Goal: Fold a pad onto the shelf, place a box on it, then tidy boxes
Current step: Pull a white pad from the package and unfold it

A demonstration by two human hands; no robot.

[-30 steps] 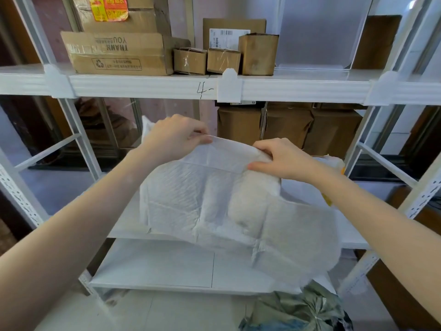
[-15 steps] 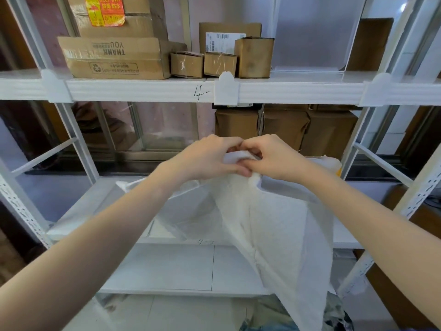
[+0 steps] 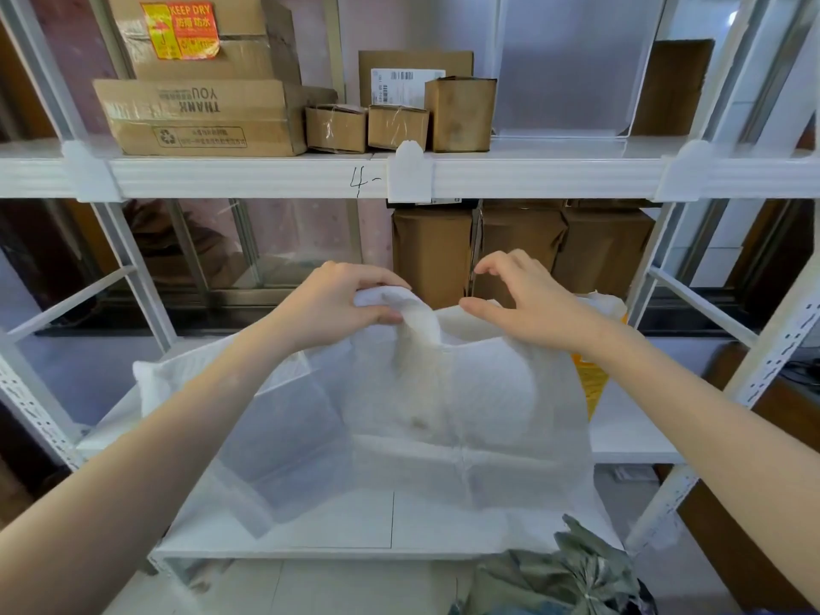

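A thin white pad [image 3: 443, 415] hangs creased in front of the white middle shelf [image 3: 634, 432], with one flap drooping down at the left. My left hand [image 3: 341, 304] pinches a bunched part of the pad's top edge. To its right, my right hand [image 3: 523, 304] sits at the same edge. Its thumb and fingers are spread in a curve with nothing between them. Three tall brown boxes [image 3: 432, 255] stand at the back of the middle shelf behind my hands.
The upper shelf [image 3: 266, 175] carries a flat "THANK YOU" box [image 3: 195, 117], a "KEEP DRY" box above it, small boxes [image 3: 397, 126] and a clear bin [image 3: 568, 82]. A yellow packet [image 3: 590, 383] lies right of the pad. A lower shelf [image 3: 355, 530] and a grey-green bag [image 3: 563, 574] are below.
My hands brought the pad's top corners together, then my right hand let go and moved right. The pad now hangs doubled from my left hand.
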